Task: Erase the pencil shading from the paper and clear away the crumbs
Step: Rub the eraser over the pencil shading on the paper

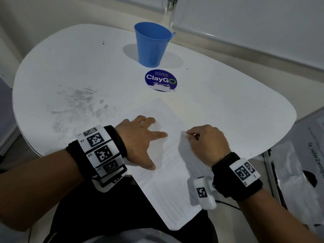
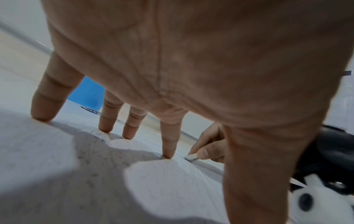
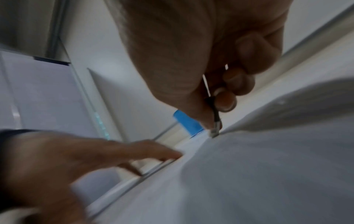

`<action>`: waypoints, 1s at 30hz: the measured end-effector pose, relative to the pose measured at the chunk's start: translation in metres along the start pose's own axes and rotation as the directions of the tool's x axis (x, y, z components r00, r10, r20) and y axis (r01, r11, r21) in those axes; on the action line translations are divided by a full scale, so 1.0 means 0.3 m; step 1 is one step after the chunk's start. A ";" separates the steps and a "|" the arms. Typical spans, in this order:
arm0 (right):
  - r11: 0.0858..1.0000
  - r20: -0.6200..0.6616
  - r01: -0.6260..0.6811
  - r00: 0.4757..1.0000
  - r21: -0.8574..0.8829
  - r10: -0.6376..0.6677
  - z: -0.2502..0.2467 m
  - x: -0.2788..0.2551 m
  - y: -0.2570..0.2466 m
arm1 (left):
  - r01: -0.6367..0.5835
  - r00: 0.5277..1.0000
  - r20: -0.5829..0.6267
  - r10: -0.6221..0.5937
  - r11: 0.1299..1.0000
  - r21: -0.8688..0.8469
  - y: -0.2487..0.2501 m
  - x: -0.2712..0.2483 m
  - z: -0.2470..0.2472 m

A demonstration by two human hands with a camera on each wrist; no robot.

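White and rounded, the table [image 1: 228, 106] fills most of the head view, with grey smudges [image 1: 77, 102] across its left part. Near the upper centre of the frame stands a blue metal bucket [image 1: 152, 44], upright. Just below it on the tabletop lies a round dark-blue sticker [image 1: 160, 80] reading "ClayGO", with smaller lines "Let's keep our pantries clean" above and "Clean as you…" below; the lower edge of the sticker looks torn. At the far right edge of the frame, off the table, a printed sheet [image 1: 313, 151] carries sideways text that begins "tip_refer2win@"; the rest is cut off.

A sheet of white paper [image 1: 168, 190] lies at an angle in the lower centre of the frame, its near corner hanging past the table's edge. Faint ruled or rubbed lines show on it; any pencil shading left is too pale to make out. The left hand [image 1: 140, 137] rests spread on the paper's left part, fingers straight and fingertips [image 2: 167, 156] pressing down. The right hand [image 1: 206, 141], just to the right of it in the frame, pinches a small white eraser [image 1: 183, 133] between thumb and fingers, its tip touching the paper near the sheet's right edge. In the left wrist view the eraser [image 2: 191, 157] shows a darkened lower face. Fine dark specks [image 2: 107, 159] dot the surface under the left palm.

Both wrists wear black bands with white blocks of square black-and-white markers [image 1: 100, 148].
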State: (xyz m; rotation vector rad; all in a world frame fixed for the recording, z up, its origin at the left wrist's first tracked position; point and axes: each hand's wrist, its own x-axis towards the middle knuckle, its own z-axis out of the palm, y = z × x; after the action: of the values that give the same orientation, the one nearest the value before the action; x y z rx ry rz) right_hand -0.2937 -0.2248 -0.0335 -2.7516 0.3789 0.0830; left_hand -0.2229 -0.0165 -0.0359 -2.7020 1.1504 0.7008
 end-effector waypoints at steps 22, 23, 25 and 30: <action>0.998 0.097 0.058 0.994 -0.026 -0.055 0.003 -0.032 -0.045 | 0.006 1.000 0.025 -0.006 1.000 -0.008 0.000 -0.001 -0.005; 0.999 0.091 0.032 0.995 -0.020 -0.030 -0.007 -0.015 -0.035 | 0.008 1.000 0.024 -0.007 1.000 -0.011 0.000 -0.002 -0.005; 0.999 0.030 -0.041 0.999 -0.006 0.041 -0.034 0.019 -0.004 | 0.010 1.000 0.011 -0.010 1.000 -0.016 0.000 -0.005 -0.002; 0.998 0.093 0.049 0.995 -0.034 -0.046 -0.011 -0.006 -0.017 | 0.008 1.000 0.016 -0.008 1.000 -0.019 0.000 -0.004 0.000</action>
State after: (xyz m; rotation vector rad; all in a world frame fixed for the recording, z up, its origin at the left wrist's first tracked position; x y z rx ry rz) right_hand -0.2941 -0.2209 -0.0284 -2.7790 0.2895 0.2057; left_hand -0.2237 -0.0157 -0.0353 -2.7098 1.1348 0.7350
